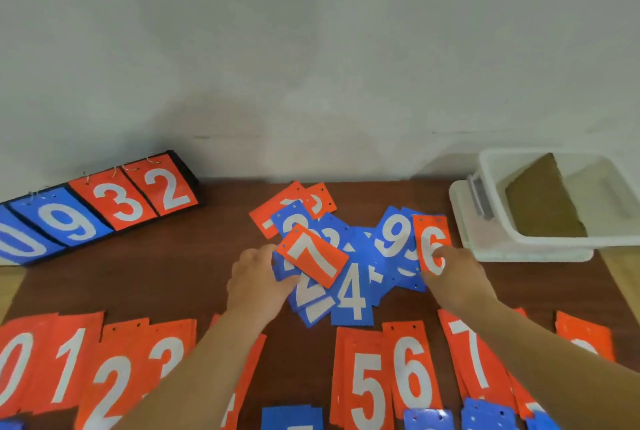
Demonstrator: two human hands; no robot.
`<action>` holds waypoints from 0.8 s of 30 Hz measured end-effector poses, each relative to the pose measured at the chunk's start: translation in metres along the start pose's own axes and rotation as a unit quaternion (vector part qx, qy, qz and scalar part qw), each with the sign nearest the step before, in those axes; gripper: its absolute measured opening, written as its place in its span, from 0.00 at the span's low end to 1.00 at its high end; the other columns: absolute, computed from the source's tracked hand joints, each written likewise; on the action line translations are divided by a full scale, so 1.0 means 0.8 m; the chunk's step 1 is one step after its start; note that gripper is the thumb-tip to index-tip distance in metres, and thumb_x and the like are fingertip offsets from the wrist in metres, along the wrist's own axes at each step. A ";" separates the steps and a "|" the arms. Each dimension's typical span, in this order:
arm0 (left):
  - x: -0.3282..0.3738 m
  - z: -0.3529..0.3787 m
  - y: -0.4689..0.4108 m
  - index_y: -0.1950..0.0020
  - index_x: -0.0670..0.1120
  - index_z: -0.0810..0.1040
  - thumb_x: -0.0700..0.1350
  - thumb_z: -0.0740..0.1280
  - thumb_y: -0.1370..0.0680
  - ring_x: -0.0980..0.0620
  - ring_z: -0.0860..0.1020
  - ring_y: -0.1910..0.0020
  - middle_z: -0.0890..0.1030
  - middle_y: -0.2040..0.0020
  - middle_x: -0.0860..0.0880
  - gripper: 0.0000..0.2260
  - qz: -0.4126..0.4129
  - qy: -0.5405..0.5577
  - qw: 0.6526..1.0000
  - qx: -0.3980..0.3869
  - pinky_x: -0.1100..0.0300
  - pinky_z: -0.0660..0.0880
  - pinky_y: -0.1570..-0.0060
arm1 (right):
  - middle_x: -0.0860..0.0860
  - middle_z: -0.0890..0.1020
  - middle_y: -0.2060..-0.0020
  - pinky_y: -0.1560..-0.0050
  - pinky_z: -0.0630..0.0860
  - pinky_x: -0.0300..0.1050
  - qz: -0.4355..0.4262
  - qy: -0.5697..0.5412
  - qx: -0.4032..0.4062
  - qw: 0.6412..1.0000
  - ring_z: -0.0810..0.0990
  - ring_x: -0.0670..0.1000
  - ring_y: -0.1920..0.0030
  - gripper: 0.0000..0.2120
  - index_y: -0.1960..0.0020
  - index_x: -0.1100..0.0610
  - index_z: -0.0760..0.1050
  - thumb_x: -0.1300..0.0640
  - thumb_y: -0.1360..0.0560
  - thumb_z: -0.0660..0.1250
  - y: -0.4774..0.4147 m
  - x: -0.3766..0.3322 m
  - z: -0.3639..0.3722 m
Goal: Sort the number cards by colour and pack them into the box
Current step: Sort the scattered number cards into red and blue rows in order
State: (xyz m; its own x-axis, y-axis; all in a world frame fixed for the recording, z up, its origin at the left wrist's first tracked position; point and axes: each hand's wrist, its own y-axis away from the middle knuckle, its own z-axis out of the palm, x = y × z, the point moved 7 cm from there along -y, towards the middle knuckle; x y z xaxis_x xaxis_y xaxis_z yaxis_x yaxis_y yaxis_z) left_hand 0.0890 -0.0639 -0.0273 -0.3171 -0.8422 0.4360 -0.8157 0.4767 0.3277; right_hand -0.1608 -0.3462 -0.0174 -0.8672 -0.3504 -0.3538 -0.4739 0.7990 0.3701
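A mixed heap of red and blue number cards (353, 256) lies in the middle of the brown table (156, 277). My left hand (258, 277) grips a red 7 card (311, 254) at the heap's left side. My right hand (455, 272) pinches a red 6 card (433, 244) at the heap's right side. Along the near edge lie sorted red piles: 0, 1, 2, 3 (86, 370) on the left and 5, 6, 7 (412, 374) on the right. Blue cards (429, 419) peek in at the bottom edge. The white plastic box (540, 239) stands at the back right.
A black scoreboard stand (100, 207) showing 0, 9, 3, 2 leans at the back left against the grey wall. The box rests on its white lid (464, 218) and holds a brown cardboard piece (543, 201). Bare table lies between the stand and the heap.
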 end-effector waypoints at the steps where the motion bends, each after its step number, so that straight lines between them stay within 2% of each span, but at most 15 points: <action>1: 0.009 0.007 -0.007 0.31 0.59 0.69 0.64 0.73 0.30 0.45 0.72 0.36 0.72 0.37 0.51 0.30 0.008 -0.001 1.000 -0.005 0.48 0.74 0.41 | 0.53 0.79 0.44 0.45 0.80 0.53 0.019 -0.001 0.002 1.000 0.80 0.58 0.46 0.19 0.40 0.49 0.76 0.46 0.30 0.72 -0.007 0.005 0.003; 3: 0.026 0.020 -0.019 0.29 0.60 0.67 0.65 0.73 0.31 0.45 0.73 0.36 0.73 0.37 0.51 0.33 0.019 -0.020 1.000 -0.001 0.47 0.75 0.41 | 0.53 0.79 0.44 0.45 0.80 0.53 0.049 0.006 0.015 0.999 0.80 0.58 0.46 0.21 0.40 0.50 0.75 0.45 0.29 0.72 -0.021 0.013 0.009; 5: 0.038 0.032 -0.030 0.24 0.58 0.61 0.64 0.74 0.31 0.45 0.72 0.35 0.71 0.34 0.50 0.39 0.019 -0.034 0.999 0.009 0.47 0.73 0.39 | 0.55 0.76 0.42 0.43 0.79 0.54 0.079 0.015 0.026 0.996 0.79 0.59 0.43 0.26 0.35 0.52 0.73 0.44 0.29 0.73 -0.033 0.019 0.015; 9: 0.040 0.055 -0.041 0.22 0.59 0.51 0.63 0.73 0.30 0.44 0.67 0.30 0.66 0.28 0.49 0.44 0.021 -0.041 0.999 0.009 0.44 0.70 0.33 | 0.57 0.73 0.37 0.35 0.72 0.55 0.119 0.053 0.008 0.991 0.73 0.60 0.37 0.30 0.30 0.52 0.69 0.42 0.28 0.71 -0.049 0.038 0.038; 13: 0.030 0.065 -0.044 0.24 0.60 0.54 0.64 0.75 0.31 0.46 0.66 0.29 0.65 0.27 0.52 0.43 0.031 -0.037 0.999 0.014 0.44 0.67 0.31 | 0.55 0.73 0.41 0.40 0.74 0.53 0.147 0.023 0.009 0.989 0.76 0.61 0.43 0.32 0.36 0.48 0.72 0.41 0.35 0.79 -0.059 0.048 0.038; 17: 0.032 0.061 -0.044 0.25 0.61 0.57 0.64 0.77 0.33 0.47 0.65 0.29 0.66 0.32 0.52 0.44 0.025 -0.045 0.998 0.031 0.45 0.67 0.31 | 0.54 0.73 0.43 0.46 0.80 0.53 0.147 -0.063 0.013 0.987 0.78 0.56 0.52 0.27 0.42 0.50 0.73 0.49 0.36 0.82 -0.062 0.053 0.032; 20: 0.038 0.056 -0.039 0.27 0.61 0.61 0.57 0.79 0.31 0.48 0.69 0.32 0.65 0.34 0.52 0.39 0.023 -0.026 0.999 0.043 0.48 0.71 0.34 | 0.51 0.78 0.48 0.53 0.75 0.46 0.114 -0.078 0.030 0.990 0.76 0.53 0.54 0.20 0.42 0.52 0.75 0.54 0.30 0.78 -0.062 0.051 0.023; 24: 0.046 0.048 -0.029 0.31 0.56 0.69 0.47 0.72 0.22 0.52 0.75 0.37 0.65 0.34 0.52 0.21 0.031 0.063 0.997 0.026 0.61 0.77 0.47 | 0.51 0.82 0.51 0.55 0.71 0.45 0.085 -0.087 0.056 0.991 0.76 0.53 0.56 0.11 0.43 0.50 0.76 0.52 0.24 0.72 -0.052 0.053 0.008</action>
State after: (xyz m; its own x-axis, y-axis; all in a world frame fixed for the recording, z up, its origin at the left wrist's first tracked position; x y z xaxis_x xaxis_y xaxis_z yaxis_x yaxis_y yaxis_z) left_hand 0.0776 -0.1155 -0.0514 -0.3074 -0.7711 0.5577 -0.8207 0.5114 0.2548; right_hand -0.1769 -0.3913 -0.0530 -0.8891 -0.1242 -0.4405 -0.2947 0.8918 0.3434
